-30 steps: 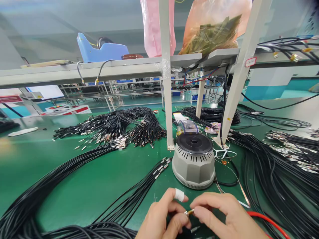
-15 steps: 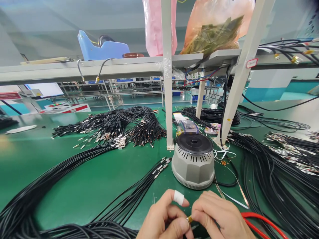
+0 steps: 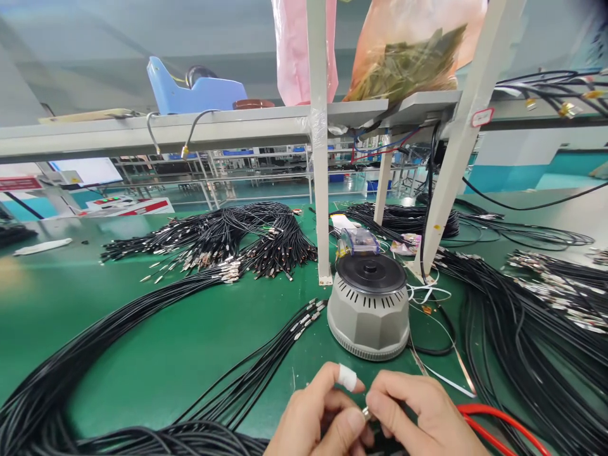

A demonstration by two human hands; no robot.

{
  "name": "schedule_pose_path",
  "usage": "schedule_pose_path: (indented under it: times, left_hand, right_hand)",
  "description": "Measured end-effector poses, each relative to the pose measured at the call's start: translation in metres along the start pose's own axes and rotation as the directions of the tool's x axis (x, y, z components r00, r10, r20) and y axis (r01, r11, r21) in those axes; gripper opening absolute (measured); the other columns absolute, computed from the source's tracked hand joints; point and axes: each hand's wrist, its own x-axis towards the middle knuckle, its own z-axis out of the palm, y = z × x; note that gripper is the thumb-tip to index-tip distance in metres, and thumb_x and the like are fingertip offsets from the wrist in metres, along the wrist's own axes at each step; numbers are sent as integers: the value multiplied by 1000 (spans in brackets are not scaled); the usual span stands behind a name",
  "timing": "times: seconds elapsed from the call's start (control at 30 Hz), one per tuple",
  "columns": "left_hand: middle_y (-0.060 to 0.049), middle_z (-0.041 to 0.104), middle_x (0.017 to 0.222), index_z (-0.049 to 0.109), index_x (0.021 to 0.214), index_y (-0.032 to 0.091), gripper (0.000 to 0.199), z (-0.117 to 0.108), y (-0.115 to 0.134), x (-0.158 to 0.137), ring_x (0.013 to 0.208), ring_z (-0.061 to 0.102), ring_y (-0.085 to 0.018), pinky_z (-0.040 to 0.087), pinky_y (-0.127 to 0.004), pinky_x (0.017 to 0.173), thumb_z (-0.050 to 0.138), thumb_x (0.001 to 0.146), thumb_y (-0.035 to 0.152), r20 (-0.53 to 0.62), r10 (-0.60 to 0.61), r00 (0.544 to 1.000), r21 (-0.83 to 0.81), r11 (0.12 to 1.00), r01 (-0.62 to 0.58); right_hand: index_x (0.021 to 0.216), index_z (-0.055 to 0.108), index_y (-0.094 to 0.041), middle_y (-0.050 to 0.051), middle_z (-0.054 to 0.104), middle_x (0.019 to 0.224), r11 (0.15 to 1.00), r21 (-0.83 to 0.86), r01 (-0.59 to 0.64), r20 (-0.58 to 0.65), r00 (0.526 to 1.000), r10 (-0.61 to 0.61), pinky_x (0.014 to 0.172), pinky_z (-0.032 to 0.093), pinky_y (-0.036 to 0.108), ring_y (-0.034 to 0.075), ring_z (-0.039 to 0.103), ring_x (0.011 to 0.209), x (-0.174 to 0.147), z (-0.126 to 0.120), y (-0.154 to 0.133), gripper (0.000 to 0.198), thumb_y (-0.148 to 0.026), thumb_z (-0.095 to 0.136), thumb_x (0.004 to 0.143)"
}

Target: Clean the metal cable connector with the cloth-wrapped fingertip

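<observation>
At the bottom edge of the view my left hand point(image 3: 318, 418), with white tape on the index fingertip, and my right hand point(image 3: 418, 415) pinch a small metal connector point(image 3: 366, 413) between their fingertips. The cable it belongs to is hidden under my hands. A thin bundle of black cables with metal ends point(image 3: 266, 361) lies on the green mat just left of my hands. A grey round machine with a black top disc point(image 3: 369, 304) stands right behind my fingers.
Large bundles of black cables point(image 3: 213, 237) cover the green table point(image 3: 156, 342) at the back, left and right point(image 3: 522, 329). A red cable point(image 3: 498, 421) runs by my right wrist. White shelf posts point(image 3: 319, 158) stand behind the machine; a blue tape dispenser point(image 3: 194, 95) and bags sit on the shelf.
My hands have slid slightly down and closer together, and the connector is now more covered by my fingertips. Nothing else on the table has moved.
</observation>
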Motion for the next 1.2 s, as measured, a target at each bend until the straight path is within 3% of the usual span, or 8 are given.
schedule_pose_path:
  times: [0.1,0.23,0.4,0.57,0.7,0.87,1.03,1.2]
  left_hand:
    - [-6,66,104,57,105,20,29,-23,14,-5,97,60,-18,44,-28,88,50,95,46,-247,51,968,312,950,30]
    - [-5,66,106,57,107,20,30,-61,36,-12,92,61,-20,44,-31,86,46,95,46,-498,42,866,471,852,229]
    - [-2,66,92,57,96,19,16,-73,39,-1,83,61,-18,46,-29,78,44,96,27,-440,46,897,758,555,343]
    - [-10,64,103,61,101,13,17,-60,17,29,100,59,-25,46,-35,84,51,88,8,-391,13,920,876,312,368]
    - [-8,65,97,61,102,10,19,-60,14,38,93,62,-24,48,-38,81,47,91,4,-398,-14,917,904,162,395]
    - [-7,65,100,62,102,14,16,-57,19,20,93,64,-26,51,-39,78,49,94,11,-426,-10,905,898,117,424]
    - [-16,67,103,67,108,8,32,-48,13,8,99,62,-36,48,-49,84,42,90,0,-431,-59,901,896,95,435]
    - [-14,68,98,61,107,8,26,-58,8,9,93,63,-31,46,-41,80,49,85,0,-456,-43,889,859,239,452]
  right_hand:
    - [65,44,-19,1,55,66,991,-130,20,-21,1000,-23,62,36,26,16,53,66,4,-4,5,43,-46,32,97]
    - [70,50,-20,3,59,75,982,-187,11,-121,992,-34,68,39,30,18,54,72,8,-7,16,48,-52,29,99]
    - [79,60,-21,2,61,79,999,-41,31,-174,984,-38,68,41,28,18,54,73,7,-3,16,46,-53,33,99]
    - [76,61,-21,2,60,74,994,-95,54,-211,975,-73,62,39,26,17,54,68,9,0,15,44,-49,36,98]
    - [74,60,-21,2,59,73,994,-91,60,-232,969,-80,60,39,25,17,54,68,11,1,19,45,-50,35,97]
    - [70,56,-21,1,54,69,994,-99,47,-224,972,-68,58,37,25,17,51,65,11,1,17,48,-54,32,95]
    - [68,52,-21,2,53,69,997,-68,23,-210,977,-37,60,35,26,18,49,66,11,2,15,49,-56,30,94]
    - [70,53,-20,2,54,71,999,-37,24,-222,975,-31,62,35,27,18,49,68,12,3,17,48,-55,33,95]
